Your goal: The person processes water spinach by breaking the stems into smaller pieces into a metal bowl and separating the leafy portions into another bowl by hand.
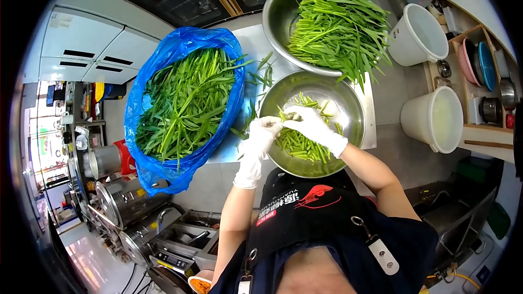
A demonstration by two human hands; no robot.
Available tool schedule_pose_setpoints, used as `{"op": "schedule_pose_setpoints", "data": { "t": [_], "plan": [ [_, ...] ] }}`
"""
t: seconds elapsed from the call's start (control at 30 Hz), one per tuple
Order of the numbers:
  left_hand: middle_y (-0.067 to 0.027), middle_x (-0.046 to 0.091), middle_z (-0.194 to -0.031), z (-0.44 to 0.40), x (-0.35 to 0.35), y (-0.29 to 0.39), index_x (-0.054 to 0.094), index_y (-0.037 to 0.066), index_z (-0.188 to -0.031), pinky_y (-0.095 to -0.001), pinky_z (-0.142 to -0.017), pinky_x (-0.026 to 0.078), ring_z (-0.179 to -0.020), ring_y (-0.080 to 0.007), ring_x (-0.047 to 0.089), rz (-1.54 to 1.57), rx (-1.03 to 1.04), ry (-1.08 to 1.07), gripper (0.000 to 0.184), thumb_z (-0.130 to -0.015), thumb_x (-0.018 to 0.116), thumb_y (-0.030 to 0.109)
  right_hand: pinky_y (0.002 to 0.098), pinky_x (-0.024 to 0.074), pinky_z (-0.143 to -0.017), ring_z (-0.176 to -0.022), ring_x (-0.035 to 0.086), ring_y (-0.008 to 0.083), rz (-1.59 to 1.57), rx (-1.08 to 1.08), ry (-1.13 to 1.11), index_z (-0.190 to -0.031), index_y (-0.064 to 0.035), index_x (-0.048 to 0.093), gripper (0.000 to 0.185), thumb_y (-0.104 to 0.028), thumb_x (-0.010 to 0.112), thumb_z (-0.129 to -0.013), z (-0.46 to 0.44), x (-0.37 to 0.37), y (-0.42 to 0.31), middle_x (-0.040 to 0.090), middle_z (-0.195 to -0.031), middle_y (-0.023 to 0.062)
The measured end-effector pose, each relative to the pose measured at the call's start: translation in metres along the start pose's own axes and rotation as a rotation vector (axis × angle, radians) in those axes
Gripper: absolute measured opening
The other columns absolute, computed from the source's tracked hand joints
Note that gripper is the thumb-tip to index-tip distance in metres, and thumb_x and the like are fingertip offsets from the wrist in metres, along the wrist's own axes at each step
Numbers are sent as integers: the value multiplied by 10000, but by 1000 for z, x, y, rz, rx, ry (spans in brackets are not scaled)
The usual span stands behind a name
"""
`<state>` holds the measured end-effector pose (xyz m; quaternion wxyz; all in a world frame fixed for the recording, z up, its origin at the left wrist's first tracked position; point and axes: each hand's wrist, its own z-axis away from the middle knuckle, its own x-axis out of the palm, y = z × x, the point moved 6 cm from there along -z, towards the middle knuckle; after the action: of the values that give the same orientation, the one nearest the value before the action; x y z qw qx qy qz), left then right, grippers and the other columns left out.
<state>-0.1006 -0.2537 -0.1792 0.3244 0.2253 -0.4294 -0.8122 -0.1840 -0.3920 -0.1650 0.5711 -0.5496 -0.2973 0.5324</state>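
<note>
My left hand [264,132] and my right hand [311,125], both in white gloves, meet above the near steel bowl [357,125]. Their fingertips are pinched together on a thin green stem, mostly hidden by the gloves. Short cut green stems [305,149] lie in the bowl beneath them. To the left, a blue plastic bag [133,114] stands open, full of long leafy greens [188,98] that look like water spinach. Beyond the near bowl, a second steel bowl [279,21] holds a thick bundle of leafy stems [338,27], its leaves hanging over the right rim.
A metal table [248,38] bears the bowls and bag, with loose leaves [264,73] between them. Two white buckets [417,35] stand at right near shelves with colored basins [485,65]. Pots [111,201] and kitchen equipment line the lower left. Cabinets [81,38] stand upper left.
</note>
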Motion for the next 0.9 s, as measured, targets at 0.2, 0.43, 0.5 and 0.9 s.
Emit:
{"op": "schedule_pose_setpoints", "data": {
  "t": [0.2,0.43,0.5,0.9],
  "plan": [
    [-83,659,-719,9,-5,23,709,-4,-895,-290,-648,508,-658,-182,634,-578,452,157,107,-803,675,39,342,510,-724,-814,666,275,64,-104,66,-912,-27,678,181,-162,679,-791,-5,12,6,680,-853,145],
    [-119,644,-792,24,-36,70,701,39,-856,-361,-678,507,-734,-305,636,-792,678,291,93,-797,630,47,335,505,-694,-754,663,241,17,-58,52,-868,-32,701,170,-188,672,-809,-7,-1,31,691,-832,135],
    [-112,635,-809,36,-49,85,696,36,-893,-341,-666,502,-719,-296,633,-789,716,393,111,-806,627,29,323,503,-689,-746,663,214,3,-37,118,-876,-23,696,182,-193,672,-817,-11,-11,46,693,-826,137],
    [-88,672,-876,45,-51,53,704,116,-921,-329,-575,503,-652,-255,642,-1182,625,631,130,-814,639,154,448,462,-709,-752,605,377,428,-141,167,-959,-10,563,154,-126,506,-877,-19,-4,61,617,-811,206]
  ]
}}
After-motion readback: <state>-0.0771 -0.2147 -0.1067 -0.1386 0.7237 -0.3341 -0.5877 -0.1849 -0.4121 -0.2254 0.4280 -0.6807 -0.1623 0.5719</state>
